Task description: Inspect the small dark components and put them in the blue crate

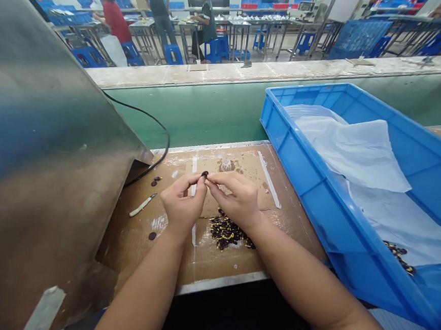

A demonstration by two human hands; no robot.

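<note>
Above the cardboard-covered table [133,249], my left hand [184,201] and my right hand [237,194] meet at the fingertips. Between them is a small dark piece [205,174], pinched by the thumb and fingers of both hands. A heap of small dark and yellow pieces [226,232] lies below my right hand, partly hidden by my right forearm. To the left of my left hand rests a white-handled knife [142,205]. One dark round piece [152,236] lies nearer me, and a few small dark pieces [155,182] lie beyond the knife.
A large blue crate [304,166] with white sheets [352,145] and more dark and yellow pieces [400,256] stands at the right. A metal housing [54,136] fills the left, with a black cable [158,122] beside it. Beyond a ledge [212,74], several people are at other tables.
</note>
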